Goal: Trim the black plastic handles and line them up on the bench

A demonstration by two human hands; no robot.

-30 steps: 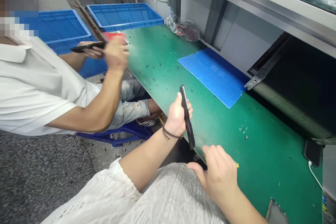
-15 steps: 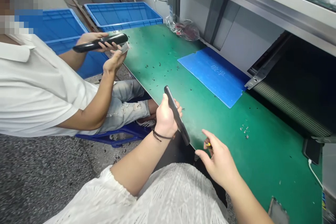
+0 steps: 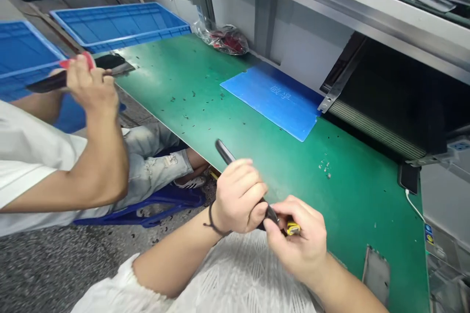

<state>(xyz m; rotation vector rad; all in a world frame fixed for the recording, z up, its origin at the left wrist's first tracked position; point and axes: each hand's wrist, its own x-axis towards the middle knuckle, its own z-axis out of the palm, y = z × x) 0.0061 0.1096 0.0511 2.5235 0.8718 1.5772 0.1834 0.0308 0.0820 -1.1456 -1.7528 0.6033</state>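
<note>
My left hand (image 3: 240,198) is wrapped around a long, slim black plastic piece (image 3: 224,151). Its rounded far end points away over the green table's front edge, and my fingers cover the middle. At the near end, my right hand (image 3: 299,234) is closed with a small yellow-and-black tool (image 3: 293,228), only its yellow end showing. The right thumb and fingertips meet the near end of the black piece. Whatever tip the tool has is hidden by my fingers.
A co-worker's hand (image 3: 90,83) works with a red item on another black piece at the left. On the green table (image 3: 205,107) lie black scraps, a blue sheet (image 3: 275,100), a plastic bag (image 3: 229,39), a phone (image 3: 409,178) and a grey metal plate (image 3: 377,274). Blue crates (image 3: 121,24) stand beyond.
My left hand has turned over the black piece, knuckles now upward. My right hand has moved in to its near end and closed. The co-worker's hands have shifted, and a red item shows there.
</note>
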